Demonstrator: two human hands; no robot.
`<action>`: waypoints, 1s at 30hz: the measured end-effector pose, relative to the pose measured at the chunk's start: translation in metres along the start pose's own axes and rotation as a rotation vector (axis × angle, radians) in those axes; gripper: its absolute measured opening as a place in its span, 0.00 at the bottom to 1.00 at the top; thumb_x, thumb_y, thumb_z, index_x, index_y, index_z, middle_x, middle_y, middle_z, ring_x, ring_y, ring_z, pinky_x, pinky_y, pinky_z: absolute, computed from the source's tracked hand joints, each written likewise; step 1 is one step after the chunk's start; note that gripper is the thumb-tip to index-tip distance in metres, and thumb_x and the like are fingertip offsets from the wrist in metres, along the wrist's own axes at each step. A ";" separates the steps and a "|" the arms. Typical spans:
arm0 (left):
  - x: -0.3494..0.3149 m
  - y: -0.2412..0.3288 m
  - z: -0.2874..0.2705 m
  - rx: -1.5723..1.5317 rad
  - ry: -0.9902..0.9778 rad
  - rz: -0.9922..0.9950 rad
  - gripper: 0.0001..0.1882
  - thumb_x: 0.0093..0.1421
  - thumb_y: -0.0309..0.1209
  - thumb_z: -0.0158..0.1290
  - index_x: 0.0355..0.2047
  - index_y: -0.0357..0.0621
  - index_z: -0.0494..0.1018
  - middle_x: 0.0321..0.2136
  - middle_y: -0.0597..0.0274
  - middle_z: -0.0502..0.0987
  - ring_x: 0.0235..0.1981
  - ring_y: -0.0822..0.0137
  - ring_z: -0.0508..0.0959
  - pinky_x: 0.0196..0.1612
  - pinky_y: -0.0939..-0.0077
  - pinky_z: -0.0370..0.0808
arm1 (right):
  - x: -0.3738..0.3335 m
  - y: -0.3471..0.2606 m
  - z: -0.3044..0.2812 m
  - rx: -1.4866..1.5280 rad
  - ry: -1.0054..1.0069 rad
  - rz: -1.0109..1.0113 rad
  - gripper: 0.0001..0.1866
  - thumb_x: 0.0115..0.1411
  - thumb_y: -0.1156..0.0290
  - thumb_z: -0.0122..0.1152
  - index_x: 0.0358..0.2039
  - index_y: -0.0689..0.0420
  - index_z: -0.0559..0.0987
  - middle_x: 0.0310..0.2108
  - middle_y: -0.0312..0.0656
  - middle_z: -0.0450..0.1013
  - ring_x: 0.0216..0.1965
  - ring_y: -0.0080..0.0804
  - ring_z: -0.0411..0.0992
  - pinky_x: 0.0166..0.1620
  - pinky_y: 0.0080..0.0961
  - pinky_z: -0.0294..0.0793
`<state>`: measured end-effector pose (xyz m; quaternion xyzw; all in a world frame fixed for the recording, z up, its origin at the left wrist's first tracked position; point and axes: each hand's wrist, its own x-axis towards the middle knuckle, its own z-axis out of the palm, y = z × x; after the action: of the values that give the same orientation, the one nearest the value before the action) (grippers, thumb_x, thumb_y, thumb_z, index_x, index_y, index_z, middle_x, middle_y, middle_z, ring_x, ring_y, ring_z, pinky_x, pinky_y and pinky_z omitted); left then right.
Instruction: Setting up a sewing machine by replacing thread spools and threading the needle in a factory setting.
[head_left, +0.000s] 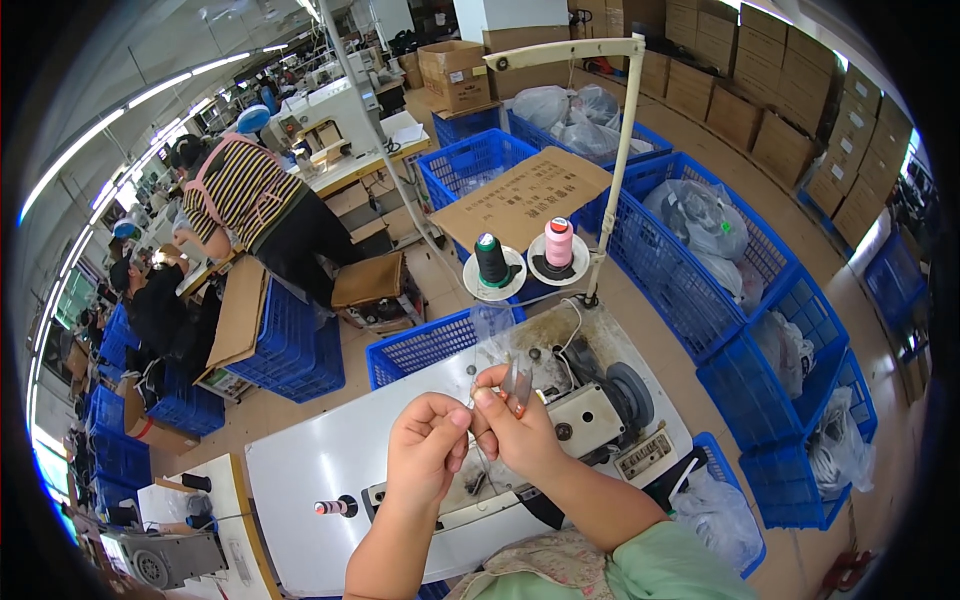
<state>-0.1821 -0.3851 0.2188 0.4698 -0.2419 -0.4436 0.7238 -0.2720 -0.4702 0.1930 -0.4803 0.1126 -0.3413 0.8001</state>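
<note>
Above the sewing machine (572, 420), both my hands meet with fingertips almost touching. My left hand (425, 445) is closed, thumb against forefinger, pinching something too thin to make out. My right hand (515, 425) is closed too; thread snips (518, 378) with grey blades and a bit of orange stick up from its fingers. Pale thread seems to run between the fingertips, though it is hard to follow. Beyond the hands, a green thread cone (490, 262) and a pink thread cone (558, 245) stand on the thread stand. A smaller spool (335, 507) lies on the white table (300, 470).
Blue crates (670, 270) with bagged goods line the right side. A cardboard sheet (525, 200) covers crates beyond the machine. The thread stand's pole (622, 150) rises at the right. A person in a striped top (245, 190) bends over a workstation at the left.
</note>
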 end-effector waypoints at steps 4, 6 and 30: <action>0.011 -0.011 -0.008 0.023 0.079 0.086 0.04 0.57 0.26 0.51 0.28 0.40 0.68 0.12 0.70 0.65 0.10 0.80 0.59 0.14 0.88 0.55 | 0.004 0.001 -0.006 -0.076 -0.016 0.077 0.10 0.64 0.67 0.43 0.41 0.60 0.65 0.19 0.37 0.68 0.15 0.18 0.64 0.17 0.13 0.59; 0.020 -0.009 -0.013 0.080 0.121 0.135 0.05 0.57 0.28 0.51 0.27 0.41 0.68 0.11 0.71 0.63 0.10 0.81 0.58 0.14 0.88 0.54 | 0.003 0.000 -0.010 -0.101 -0.019 0.018 0.11 0.64 0.67 0.43 0.44 0.60 0.65 0.20 0.37 0.69 0.19 0.19 0.67 0.18 0.12 0.60; 0.071 -0.025 -0.065 1.838 0.269 0.401 0.09 0.50 0.26 0.54 0.16 0.35 0.72 0.28 0.56 0.77 0.24 0.56 0.76 0.27 0.68 0.72 | -0.060 -0.057 -0.219 -0.927 0.455 0.078 0.19 0.52 0.67 0.59 0.42 0.62 0.70 0.27 0.41 0.71 0.29 0.29 0.70 0.36 0.24 0.68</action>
<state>-0.1074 -0.4207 0.1630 0.8524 -0.4869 0.1106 0.1555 -0.4530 -0.5998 0.1197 -0.6934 0.4408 -0.3213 0.4709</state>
